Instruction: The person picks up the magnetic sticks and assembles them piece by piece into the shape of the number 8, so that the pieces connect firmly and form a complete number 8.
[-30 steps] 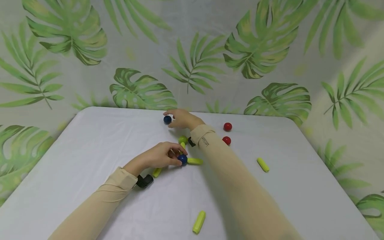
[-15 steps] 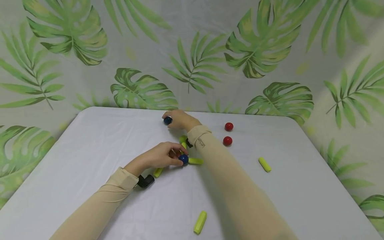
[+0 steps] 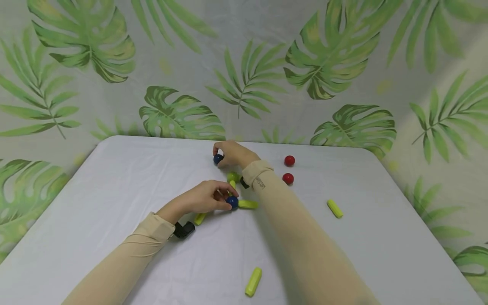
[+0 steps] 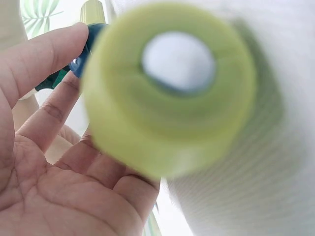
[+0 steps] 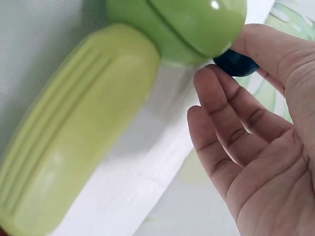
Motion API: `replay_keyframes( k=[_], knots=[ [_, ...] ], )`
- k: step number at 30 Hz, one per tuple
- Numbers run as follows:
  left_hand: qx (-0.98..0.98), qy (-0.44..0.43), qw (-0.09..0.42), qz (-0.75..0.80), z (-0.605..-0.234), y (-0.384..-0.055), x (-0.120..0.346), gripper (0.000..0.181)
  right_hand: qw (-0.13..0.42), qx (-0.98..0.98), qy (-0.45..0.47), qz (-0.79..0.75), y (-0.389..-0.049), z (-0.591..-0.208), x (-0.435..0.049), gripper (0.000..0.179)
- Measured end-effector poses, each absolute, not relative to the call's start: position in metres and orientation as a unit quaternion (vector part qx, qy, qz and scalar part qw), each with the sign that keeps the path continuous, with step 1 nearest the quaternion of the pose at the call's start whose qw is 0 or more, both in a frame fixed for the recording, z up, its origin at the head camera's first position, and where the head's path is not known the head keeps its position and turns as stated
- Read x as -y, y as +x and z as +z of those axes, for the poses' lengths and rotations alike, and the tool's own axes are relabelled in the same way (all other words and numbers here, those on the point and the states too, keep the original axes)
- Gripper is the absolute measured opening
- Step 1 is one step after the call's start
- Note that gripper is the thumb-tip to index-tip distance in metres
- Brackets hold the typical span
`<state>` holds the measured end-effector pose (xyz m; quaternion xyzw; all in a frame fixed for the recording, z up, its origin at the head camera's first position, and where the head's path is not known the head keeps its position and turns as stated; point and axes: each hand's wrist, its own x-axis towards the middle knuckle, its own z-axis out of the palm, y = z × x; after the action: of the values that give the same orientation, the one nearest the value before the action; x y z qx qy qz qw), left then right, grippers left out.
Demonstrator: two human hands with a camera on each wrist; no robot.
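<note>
My left hand [image 3: 207,197] pinches a blue ball [image 3: 232,202] between thumb and fingers at mid-table. One yellow-green stick [image 3: 248,204] points right from that ball, another [image 3: 200,218] shows below the hand, and a third runs back to a green ball [image 3: 233,177]. Farther back, my right hand [image 3: 233,153] pinches a dark blue ball [image 3: 218,159], just beyond the green one. In the left wrist view, a stick's hollow end [image 4: 172,142] looms large and hides part of the blue ball [image 4: 81,61]. The right wrist view shows the dark blue ball [image 5: 236,63] partly behind the green ball [image 5: 182,29].
Two red balls [image 3: 289,160] [image 3: 287,178] lie right of the right sleeve. One loose yellow-green stick [image 3: 335,209] is at the right, another [image 3: 253,281] near the front. A leaf-patterned cloth [image 3: 244,84] hangs behind the white table [image 3: 145,169].
My right hand has brought the dark blue ball slightly right and toward me, nearer the green ball. The left hand keeps its place on the blue ball.
</note>
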<state>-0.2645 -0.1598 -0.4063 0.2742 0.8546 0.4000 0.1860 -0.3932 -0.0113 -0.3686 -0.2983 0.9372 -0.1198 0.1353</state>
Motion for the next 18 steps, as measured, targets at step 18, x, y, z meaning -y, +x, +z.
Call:
replay_keyframes(
  k=[18],
  knots=[
    [-0.862, 0.275, 0.177, 0.388, -0.406, -0.262, 0.155, 0.030, 0.149, -0.931, -0.288, -0.167, -0.384, -0.353, -0.037, 0.031]
  ],
)
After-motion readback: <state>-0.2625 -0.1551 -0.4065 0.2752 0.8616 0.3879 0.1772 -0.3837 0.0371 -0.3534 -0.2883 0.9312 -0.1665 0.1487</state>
